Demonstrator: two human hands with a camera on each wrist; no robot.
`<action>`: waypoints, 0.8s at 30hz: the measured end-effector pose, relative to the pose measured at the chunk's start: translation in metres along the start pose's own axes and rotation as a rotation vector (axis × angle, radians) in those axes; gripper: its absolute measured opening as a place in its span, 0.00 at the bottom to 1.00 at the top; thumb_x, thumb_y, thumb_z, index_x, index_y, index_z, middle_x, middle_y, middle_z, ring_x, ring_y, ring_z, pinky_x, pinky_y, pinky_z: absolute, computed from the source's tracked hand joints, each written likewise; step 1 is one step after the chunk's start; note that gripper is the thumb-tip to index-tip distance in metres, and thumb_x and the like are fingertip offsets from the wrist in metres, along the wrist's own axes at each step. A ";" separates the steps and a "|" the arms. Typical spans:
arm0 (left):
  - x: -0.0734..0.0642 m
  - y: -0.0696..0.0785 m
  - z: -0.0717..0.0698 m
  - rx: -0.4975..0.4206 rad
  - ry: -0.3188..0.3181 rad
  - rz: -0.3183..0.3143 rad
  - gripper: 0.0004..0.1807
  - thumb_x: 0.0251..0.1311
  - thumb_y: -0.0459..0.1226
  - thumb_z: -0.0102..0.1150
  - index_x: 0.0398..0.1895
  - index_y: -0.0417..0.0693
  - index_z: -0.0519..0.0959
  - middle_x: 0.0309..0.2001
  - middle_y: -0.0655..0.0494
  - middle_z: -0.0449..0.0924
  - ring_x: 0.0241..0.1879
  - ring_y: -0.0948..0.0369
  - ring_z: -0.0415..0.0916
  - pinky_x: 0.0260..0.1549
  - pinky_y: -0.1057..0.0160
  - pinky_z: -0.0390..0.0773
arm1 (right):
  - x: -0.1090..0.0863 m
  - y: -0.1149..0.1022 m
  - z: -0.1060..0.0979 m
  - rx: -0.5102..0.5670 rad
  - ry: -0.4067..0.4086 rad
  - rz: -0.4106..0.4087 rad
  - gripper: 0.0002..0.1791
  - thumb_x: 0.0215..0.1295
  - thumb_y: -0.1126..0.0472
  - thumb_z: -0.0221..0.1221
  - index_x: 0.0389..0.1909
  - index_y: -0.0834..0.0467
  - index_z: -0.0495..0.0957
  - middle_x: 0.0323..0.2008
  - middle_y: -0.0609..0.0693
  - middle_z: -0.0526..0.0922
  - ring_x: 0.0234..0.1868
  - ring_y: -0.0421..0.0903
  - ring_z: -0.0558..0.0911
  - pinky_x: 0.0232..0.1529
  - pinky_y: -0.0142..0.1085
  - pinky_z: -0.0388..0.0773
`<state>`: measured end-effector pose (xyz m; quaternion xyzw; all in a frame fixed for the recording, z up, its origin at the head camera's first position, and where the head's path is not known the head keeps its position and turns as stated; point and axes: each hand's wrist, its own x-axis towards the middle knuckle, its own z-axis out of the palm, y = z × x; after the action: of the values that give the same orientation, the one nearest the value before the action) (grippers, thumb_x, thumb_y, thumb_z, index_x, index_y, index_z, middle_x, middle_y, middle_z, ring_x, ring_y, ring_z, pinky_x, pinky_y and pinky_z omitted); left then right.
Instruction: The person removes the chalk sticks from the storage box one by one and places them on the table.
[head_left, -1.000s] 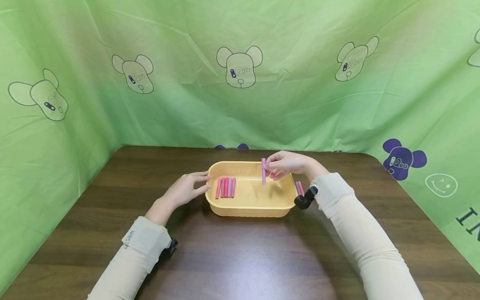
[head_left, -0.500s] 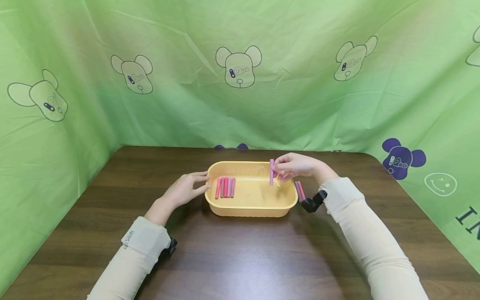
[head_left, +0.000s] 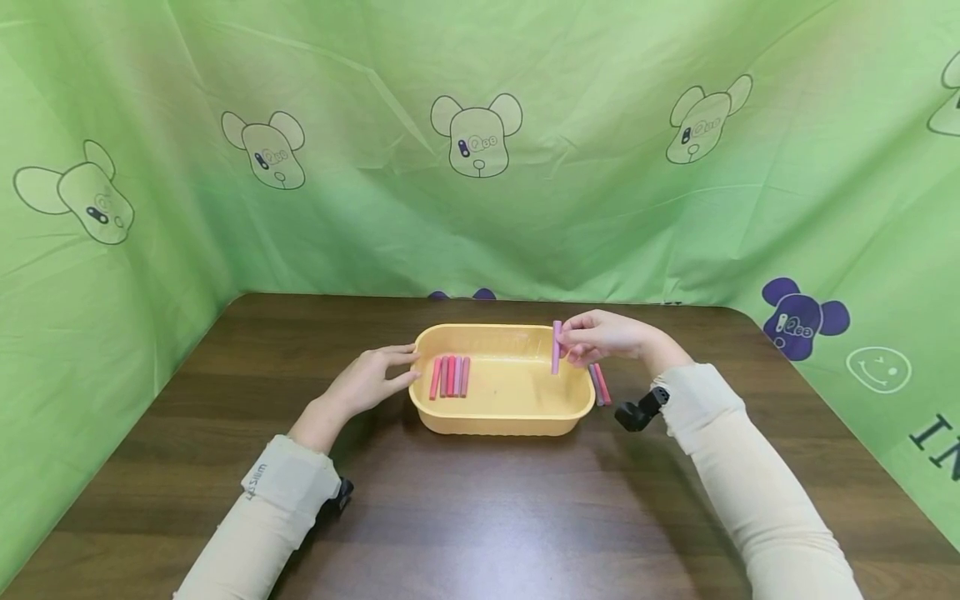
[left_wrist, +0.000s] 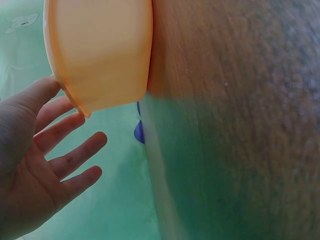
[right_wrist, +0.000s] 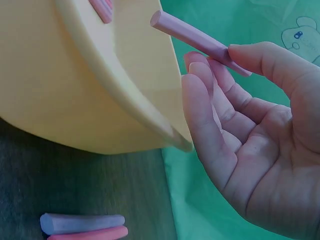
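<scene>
A pale yellow plastic basin (head_left: 502, 425) stands on the table. Inside, at its left end, several pink and purple chalk sticks (head_left: 450, 377) lie side by side. My right hand (head_left: 600, 335) pinches a purple chalk stick (right_wrist: 195, 37) between thumb and fingers, holding it above the basin's right end. At the opposite end, my left hand (head_left: 371, 379) rests its fingertips at the rim, the fingers spread and relaxed, as the left wrist view shows. Two more chalk sticks (right_wrist: 85, 224), one purple and one pink, lie on the table just right of the basin.
The brown wooden table (head_left: 450, 517) extends around the basin on all sides. Behind it and along both sides hangs a green cloth (head_left: 360, 225) printed with bear heads. A black wrist camera (head_left: 639, 410) hangs under the right sleeve, near the loose sticks.
My right hand has moved to the right with the purple chalk stick, from over the basin's right half to near its right end. My left hand stays at the left rim.
</scene>
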<state>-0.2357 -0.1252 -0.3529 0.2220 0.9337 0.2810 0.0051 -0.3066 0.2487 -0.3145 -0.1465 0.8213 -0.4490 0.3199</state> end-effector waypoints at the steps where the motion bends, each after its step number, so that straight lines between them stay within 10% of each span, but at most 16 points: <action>1: 0.000 0.000 0.000 0.002 0.001 0.002 0.23 0.63 0.43 0.55 0.58 0.42 0.74 0.63 0.46 0.70 0.65 0.49 0.66 0.63 0.50 0.65 | -0.001 0.001 -0.001 0.003 -0.002 -0.005 0.14 0.68 0.56 0.51 0.43 0.64 0.73 0.33 0.48 0.81 0.31 0.37 0.80 0.43 0.34 0.81; 24: 0.000 -0.001 0.002 -0.003 0.013 0.016 0.22 0.63 0.42 0.55 0.57 0.41 0.75 0.63 0.46 0.71 0.64 0.49 0.66 0.64 0.50 0.65 | -0.028 0.027 -0.016 0.113 0.040 -0.019 0.09 0.70 0.59 0.47 0.38 0.58 0.73 0.30 0.45 0.82 0.34 0.39 0.82 0.47 0.38 0.81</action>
<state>-0.2355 -0.1250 -0.3546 0.2275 0.9314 0.2840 -0.0029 -0.2945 0.2887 -0.3201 -0.1269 0.7994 -0.5008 0.3067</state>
